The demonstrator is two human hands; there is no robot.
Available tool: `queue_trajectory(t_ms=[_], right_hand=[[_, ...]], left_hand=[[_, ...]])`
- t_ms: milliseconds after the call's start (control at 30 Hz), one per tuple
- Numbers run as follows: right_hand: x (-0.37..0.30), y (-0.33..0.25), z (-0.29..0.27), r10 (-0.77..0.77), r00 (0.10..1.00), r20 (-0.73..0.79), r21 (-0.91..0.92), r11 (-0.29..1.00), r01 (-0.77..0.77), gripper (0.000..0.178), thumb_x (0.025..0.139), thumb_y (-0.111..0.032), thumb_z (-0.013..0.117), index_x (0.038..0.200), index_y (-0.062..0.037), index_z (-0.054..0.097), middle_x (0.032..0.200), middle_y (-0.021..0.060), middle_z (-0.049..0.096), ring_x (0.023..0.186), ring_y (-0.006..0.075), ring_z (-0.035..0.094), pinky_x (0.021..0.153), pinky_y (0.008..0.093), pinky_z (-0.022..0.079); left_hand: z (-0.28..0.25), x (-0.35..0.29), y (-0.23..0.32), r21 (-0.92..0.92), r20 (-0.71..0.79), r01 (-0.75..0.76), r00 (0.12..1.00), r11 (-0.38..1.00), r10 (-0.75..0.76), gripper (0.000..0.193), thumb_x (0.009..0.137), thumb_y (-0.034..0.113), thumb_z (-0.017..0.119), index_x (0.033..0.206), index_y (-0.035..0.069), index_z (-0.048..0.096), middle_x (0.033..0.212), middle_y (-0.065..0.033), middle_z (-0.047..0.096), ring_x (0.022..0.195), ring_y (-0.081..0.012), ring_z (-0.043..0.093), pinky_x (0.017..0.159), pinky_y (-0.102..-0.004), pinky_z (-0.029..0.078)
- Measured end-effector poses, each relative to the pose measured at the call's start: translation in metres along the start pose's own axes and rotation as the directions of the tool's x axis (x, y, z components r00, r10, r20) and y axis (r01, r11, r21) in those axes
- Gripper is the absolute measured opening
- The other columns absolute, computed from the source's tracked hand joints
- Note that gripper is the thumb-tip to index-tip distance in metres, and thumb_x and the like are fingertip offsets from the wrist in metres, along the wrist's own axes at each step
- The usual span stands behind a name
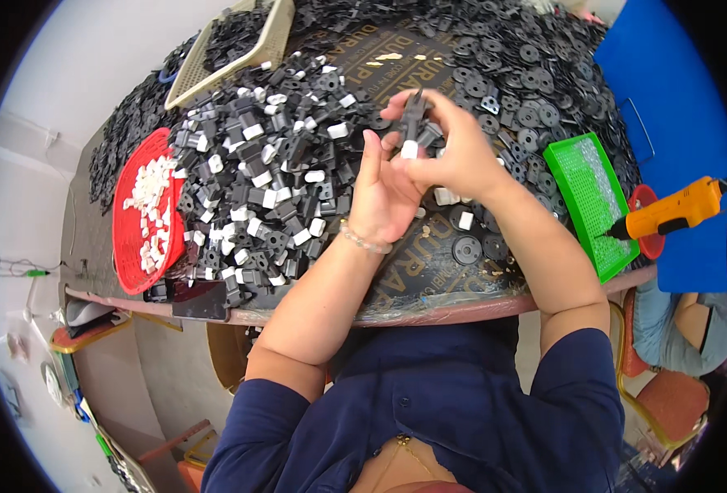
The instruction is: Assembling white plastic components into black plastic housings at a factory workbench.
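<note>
At the table's point(429, 316) centre, the right hand point(454, 152) pinches a black-and-white plastic part point(413, 123) above the spread left hand point(380, 197); a slip could drop it into the look-alike pile point(257, 181) at nine o'clock.

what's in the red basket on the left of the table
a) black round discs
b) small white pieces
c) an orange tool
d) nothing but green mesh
b: the red basket at the table's left edge holds a heap of small white pieces, beside the pile of black and white parts.
</note>
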State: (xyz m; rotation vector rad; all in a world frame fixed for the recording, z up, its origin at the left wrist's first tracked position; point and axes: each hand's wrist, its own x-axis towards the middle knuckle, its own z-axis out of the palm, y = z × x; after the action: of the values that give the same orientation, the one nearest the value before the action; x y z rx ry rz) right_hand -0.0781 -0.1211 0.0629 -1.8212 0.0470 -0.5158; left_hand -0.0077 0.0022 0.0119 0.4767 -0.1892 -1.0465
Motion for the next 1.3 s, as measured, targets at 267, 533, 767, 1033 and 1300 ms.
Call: queue_trajectory(t_ms=[267, 533, 767, 1033, 1300], right_hand=[[0.124, -0.032, 0.078, -0.220, 0.975, -0.001, -0.272, 0.939, 0.212, 0.088, 0.071, -0.041, 0.085, 0.136, 0.0064, 0.047, 0.133, 0.0251, 0.056, 0.129, 0.0346, 0.053, 0.108, 0.0377, 0.041], [0.185, 0.034, 0.019, -0.225, 0.952, 0.206, -0.744, 0.596, 0.302, 0.028, 0.091, -0.030, 0.056, 0.101, -0.0092, 0.072, 0.097, 0.0163, 0.070, 0.093, 0.0365, 0.067, 0.081, 0.0432, 0.053], [0.061, 0.063, -0.029, 0.290, 0.942, 0.171, -0.833, 0.553, -0.019, 0.047, 0.068, -0.030, 0.081, 0.102, 0.0002, 0.072, 0.100, 0.0201, 0.071, 0.096, 0.0358, 0.068, 0.085, 0.0407, 0.053], [0.015, 0.031, -0.019, 0.211, 0.977, 0.041, -0.427, 0.887, -0.173, 0.041, 0.075, -0.014, 0.077, 0.112, 0.0006, 0.067, 0.094, 0.0145, 0.071, 0.087, 0.0230, 0.069, 0.080, 0.0342, 0.053], [0.012, 0.095, -0.104, -0.123, 0.943, -0.311, -0.875, 0.424, -0.233, 0.034, 0.084, -0.019, 0.073, 0.117, -0.0083, 0.070, 0.113, 0.0090, 0.071, 0.111, 0.0295, 0.063, 0.097, 0.0445, 0.047]], left_hand=[[-0.014, 0.012, 0.003, -0.041, -0.058, 0.060, 0.996, 0.997, -0.062, 0.056, 0.098, 0.057, 0.047, 0.127, 0.009, 0.049, 0.114, -0.0091, 0.063, 0.096, -0.0201, 0.063, 0.078, -0.0331, 0.047], [-0.021, 0.014, 0.016, 0.187, -0.193, -0.372, 0.893, 0.909, 0.406, 0.037, 0.105, 0.035, 0.039, 0.123, 0.004, 0.049, 0.097, -0.0078, 0.064, 0.084, -0.0177, 0.061, 0.072, -0.0295, 0.045], [-0.015, 0.013, 0.010, 0.337, -0.254, -0.380, 0.844, 0.861, 0.472, 0.028, 0.104, 0.025, 0.046, 0.122, 0.005, 0.051, 0.107, -0.0082, 0.063, 0.094, -0.0179, 0.061, 0.079, -0.0294, 0.047], [-0.031, 0.019, 0.004, 0.939, 0.193, -0.279, 0.912, 0.202, 0.363, 0.053, 0.087, -0.002, 0.061, 0.138, 0.005, 0.052, 0.127, -0.0163, 0.060, 0.112, -0.0217, 0.061, 0.094, -0.0336, 0.049], [-0.019, 0.018, 0.009, 0.652, -0.054, -0.040, 0.994, 0.757, 0.099, 0.043, 0.094, 0.007, 0.055, 0.134, 0.003, 0.040, 0.108, -0.0179, 0.068, 0.093, -0.0203, 0.066, 0.081, -0.0301, 0.049]])
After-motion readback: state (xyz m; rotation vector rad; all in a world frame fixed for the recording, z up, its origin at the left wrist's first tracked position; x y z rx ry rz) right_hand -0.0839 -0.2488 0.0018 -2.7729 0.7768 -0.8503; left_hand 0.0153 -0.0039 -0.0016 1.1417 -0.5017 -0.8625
